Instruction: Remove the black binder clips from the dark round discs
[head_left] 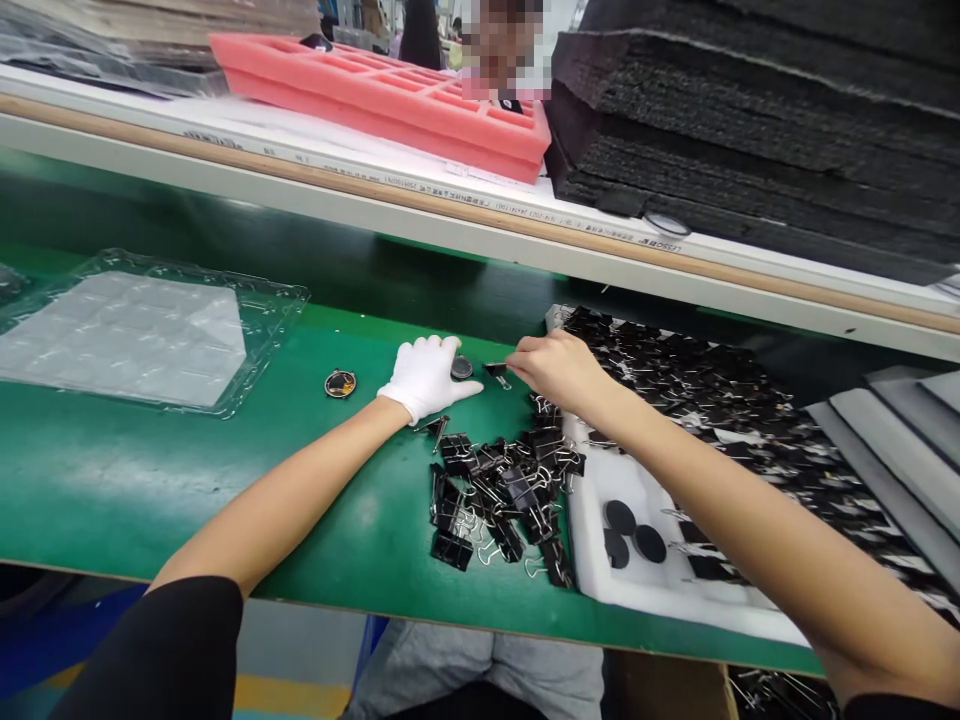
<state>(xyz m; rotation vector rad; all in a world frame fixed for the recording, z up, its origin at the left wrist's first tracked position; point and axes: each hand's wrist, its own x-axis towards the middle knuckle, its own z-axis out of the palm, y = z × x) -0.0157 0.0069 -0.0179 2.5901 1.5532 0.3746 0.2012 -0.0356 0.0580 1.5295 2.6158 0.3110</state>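
My left hand [430, 378], in a white glove, lies on the green table with thumb and fingers spread apart. A round dark disc-shaped part [461, 368] sits in the gap between its thumb and forefinger; whether they touch it, I cannot tell. My bare right hand [556, 370] pinches a black binder clip [496, 371] just right of that disc. A loose pile of binder clips [510, 485] is spread on the table below both hands. Left of the gloved hand lies a round watch-like part [340, 383] with its orange and black inside showing.
A white foam tray [589, 545] at right holds rows of clipped parts and several black discs [649, 543]. A clear plastic tray [266, 345] lies at left. On the shelf [360, 190] above stand pink foam [390, 105] and stacked black foam [750, 130]. A person is beyond.
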